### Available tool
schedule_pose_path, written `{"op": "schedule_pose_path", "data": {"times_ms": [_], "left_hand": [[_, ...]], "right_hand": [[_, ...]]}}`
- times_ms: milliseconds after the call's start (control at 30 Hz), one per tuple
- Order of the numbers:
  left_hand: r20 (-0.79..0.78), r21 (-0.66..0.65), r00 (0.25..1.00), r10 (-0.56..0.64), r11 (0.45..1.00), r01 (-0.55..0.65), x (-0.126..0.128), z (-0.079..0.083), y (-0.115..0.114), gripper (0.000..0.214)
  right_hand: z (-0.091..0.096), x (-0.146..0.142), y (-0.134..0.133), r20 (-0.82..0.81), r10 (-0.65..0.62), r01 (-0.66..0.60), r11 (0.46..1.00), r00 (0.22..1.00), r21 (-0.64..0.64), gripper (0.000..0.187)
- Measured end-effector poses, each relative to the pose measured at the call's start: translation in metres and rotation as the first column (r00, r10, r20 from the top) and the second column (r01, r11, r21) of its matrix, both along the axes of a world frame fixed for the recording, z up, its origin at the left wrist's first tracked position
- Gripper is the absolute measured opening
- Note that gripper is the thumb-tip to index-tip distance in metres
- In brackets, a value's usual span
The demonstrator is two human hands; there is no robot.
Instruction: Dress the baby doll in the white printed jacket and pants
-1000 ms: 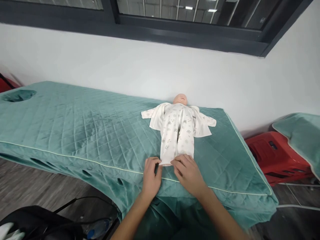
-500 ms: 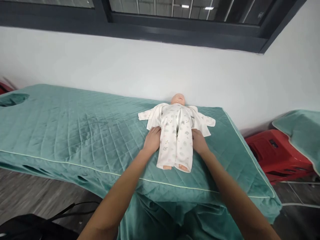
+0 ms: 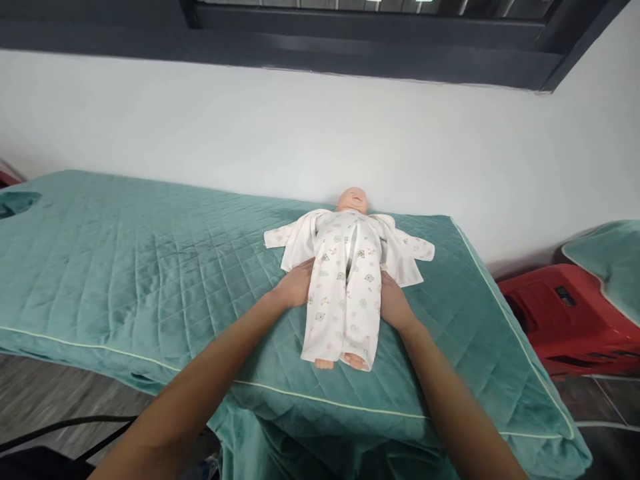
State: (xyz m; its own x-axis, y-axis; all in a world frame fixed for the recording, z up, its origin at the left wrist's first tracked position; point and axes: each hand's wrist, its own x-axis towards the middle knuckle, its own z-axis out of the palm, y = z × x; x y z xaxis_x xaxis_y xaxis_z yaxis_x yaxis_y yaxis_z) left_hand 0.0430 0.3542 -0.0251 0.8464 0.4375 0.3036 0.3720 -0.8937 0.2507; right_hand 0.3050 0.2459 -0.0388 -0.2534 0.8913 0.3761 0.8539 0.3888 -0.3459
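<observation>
While white printed clothes [image 3: 324, 300] cover the doll [image 3: 353, 199]—2 feet [image 3: 324, 364] showing—I can't discern left hand's [image 3: 296, 285] or right hand's [image 3: 395, 303] grip.

A green quilted bed [image 3: 125, 280] lines the white wall [image 3: 225, 127] beneath a dark-framed window [image 3: 350, 50]; red object [image 3: 560, 317] at right, grey floor [image 3: 45, 387] near left.

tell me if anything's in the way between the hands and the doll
Only the printed white clothes covering the doll. The left hand and right hand are at either side of them, fingertips partly hidden; nothing else visible stands between.
</observation>
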Motion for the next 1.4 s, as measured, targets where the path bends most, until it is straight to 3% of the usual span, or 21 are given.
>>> {"op": "schedule_pose_path", "data": {"times_ms": [167, 300, 633, 900, 1233, 1400], "left_hand": [[-0.053, -0.015, 0.998, 0.028, 0.999, -0.029, 0.011, -0.002, 0.007, 0.024], [-0.073, -0.021, 0.996, 0.052, 0.998, -0.054, 0.016, -0.002, 0.01, 0.022], [-0.128, -0.015, 0.984, 0.127, 0.991, -0.129, 0.018, 0.001, 0.007, 0.024], [-0.115, -0.015, 0.962, 0.249, 0.968, -0.252, 0.02, 0.0, 0.004, 0.017], [-0.03, 0.108, 0.932, 0.361, 0.928, -0.356, 0.015, -0.004, -0.009, 0.022], [-0.042, 0.148, 0.923, 0.383, 0.916, -0.374, 0.012, -0.003, -0.02, 0.023]], "right_hand": [[0.008, -0.007, 0.0, -0.032, -0.151, 0.15, 0.988, 0.988, -0.022, 0.032], [0.014, -0.007, -0.005, 0.069, -0.244, 0.249, 0.965, 0.967, -0.084, 0.034], [0.021, -0.01, -0.01, 0.129, -0.317, 0.329, 0.94, 0.94, -0.087, 0.029], [0.025, -0.007, -0.012, 0.213, -0.273, 0.305, 0.943, 0.938, -0.136, 0.025], [0.026, -0.006, -0.02, 0.198, -0.35, 0.368, 0.928, 0.915, -0.062, 0.024], [0.03, -0.008, -0.02, 0.278, -0.36, 0.405, 0.906, 0.89, -0.124, 0.022]]}}
